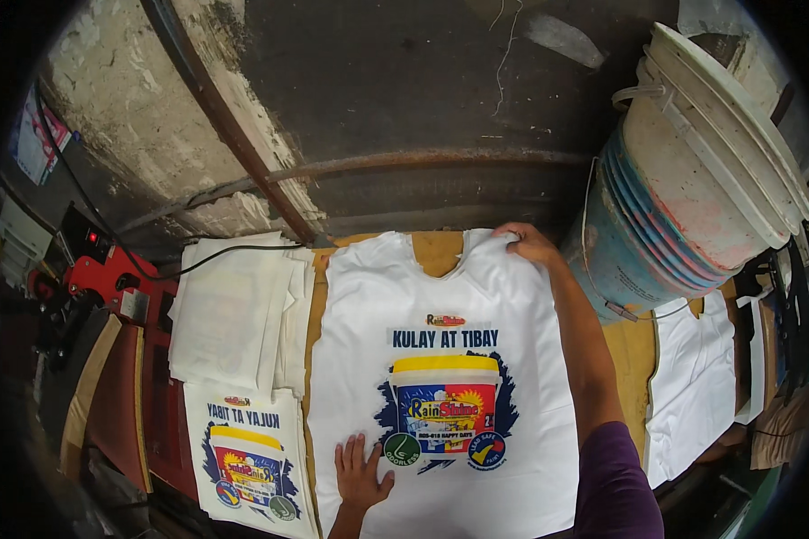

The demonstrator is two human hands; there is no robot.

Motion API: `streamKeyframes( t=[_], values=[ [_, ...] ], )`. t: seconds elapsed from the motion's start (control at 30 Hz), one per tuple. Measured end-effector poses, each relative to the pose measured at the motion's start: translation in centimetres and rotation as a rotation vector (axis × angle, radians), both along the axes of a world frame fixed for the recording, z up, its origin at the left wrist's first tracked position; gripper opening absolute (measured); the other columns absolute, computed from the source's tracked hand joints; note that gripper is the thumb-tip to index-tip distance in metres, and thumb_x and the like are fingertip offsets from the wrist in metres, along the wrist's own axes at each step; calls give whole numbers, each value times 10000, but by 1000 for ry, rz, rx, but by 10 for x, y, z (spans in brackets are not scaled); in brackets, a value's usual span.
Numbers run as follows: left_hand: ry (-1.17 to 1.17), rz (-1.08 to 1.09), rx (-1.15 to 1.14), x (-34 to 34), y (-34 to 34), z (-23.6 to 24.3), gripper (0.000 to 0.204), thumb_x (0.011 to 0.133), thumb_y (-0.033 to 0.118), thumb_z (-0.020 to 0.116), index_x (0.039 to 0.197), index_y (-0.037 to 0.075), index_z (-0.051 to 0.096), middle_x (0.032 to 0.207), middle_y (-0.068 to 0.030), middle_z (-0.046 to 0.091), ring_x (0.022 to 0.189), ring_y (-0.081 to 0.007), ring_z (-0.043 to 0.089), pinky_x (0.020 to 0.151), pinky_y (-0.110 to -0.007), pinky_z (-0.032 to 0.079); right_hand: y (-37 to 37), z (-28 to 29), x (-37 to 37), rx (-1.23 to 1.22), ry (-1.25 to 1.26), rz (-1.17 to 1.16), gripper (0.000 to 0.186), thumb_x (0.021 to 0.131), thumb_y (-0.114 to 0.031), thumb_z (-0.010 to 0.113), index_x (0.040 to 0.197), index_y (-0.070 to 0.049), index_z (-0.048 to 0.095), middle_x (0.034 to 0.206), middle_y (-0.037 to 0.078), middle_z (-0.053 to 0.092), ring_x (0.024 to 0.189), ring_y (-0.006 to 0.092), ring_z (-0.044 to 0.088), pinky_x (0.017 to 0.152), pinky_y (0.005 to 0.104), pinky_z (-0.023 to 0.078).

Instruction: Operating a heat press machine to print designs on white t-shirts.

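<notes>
A white cut shirt panel lies spread before me, its neckline at the far edge. Its front carries a printed picture of a paint bucket in yellow, blue and red under dark lettering. My left hand rests flat on the near left part of the fabric, fingers spread, beside the print. At the far right shoulder, my right hand has its fingers closed on the panel's edge. Left of the panel lies a pile of printed transfer sheets, showing the same picture mirrored. Blank-backed sheets overlap it.
A red heat press with a black cable stands at the left. Stacked dirty buckets lean at the far right. Another white fabric panel lies on the right of the brown board. A dark wall is behind.
</notes>
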State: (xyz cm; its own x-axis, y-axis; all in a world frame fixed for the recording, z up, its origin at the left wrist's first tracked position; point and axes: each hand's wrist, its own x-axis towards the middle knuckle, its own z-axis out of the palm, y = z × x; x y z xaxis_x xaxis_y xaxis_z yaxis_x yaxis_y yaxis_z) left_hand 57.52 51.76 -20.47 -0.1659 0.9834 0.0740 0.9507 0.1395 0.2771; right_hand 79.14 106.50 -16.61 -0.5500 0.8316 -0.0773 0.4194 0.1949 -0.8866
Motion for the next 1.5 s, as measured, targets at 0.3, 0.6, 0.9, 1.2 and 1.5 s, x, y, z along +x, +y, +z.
streamKeyframes(
  t=[0.3,0.6,0.9,1.2,1.5],
  values=[
    [-23,-12,-9,-2,1,-1,533,759,417,601,1168,75,584,1430,-179,364,1325,-379,308,1086,-593,190,18,-2,8,409,-564,155,383,675,120,495,948,-51,702,1124,170,605,1084,358,543,937,358,439],
    [-20,32,-7,-2,2,5,510,767,417,599,1174,111,610,1403,-146,409,1316,-327,332,1085,-577,210,-54,-31,-6,932,-439,48,175,772,-181,633,877,-41,634,1012,152,571,967,321,521,813,420,444],
    [-50,14,-70,-4,2,8,503,771,415,604,1189,136,606,1405,-138,412,1294,-319,355,1082,-547,230,-88,-29,-147,888,10,23,173,699,-119,715,851,-36,700,984,87,636,988,303,527,873,393,451],
    [-50,35,-39,-7,2,9,477,777,409,593,1183,160,617,1405,-121,419,1280,-289,379,1077,-537,249,-61,-47,-246,532,-363,-36,126,739,-174,700,833,-91,717,992,127,640,996,324,524,854,415,457],
    [-110,39,-62,-10,2,9,471,779,396,601,1184,157,615,1394,-113,446,1251,-280,430,1072,-532,265,-97,-48,-260,906,-158,-107,121,753,-177,696,858,-119,710,1053,73,608,1011,289,502,867,392,436]
  ],
)
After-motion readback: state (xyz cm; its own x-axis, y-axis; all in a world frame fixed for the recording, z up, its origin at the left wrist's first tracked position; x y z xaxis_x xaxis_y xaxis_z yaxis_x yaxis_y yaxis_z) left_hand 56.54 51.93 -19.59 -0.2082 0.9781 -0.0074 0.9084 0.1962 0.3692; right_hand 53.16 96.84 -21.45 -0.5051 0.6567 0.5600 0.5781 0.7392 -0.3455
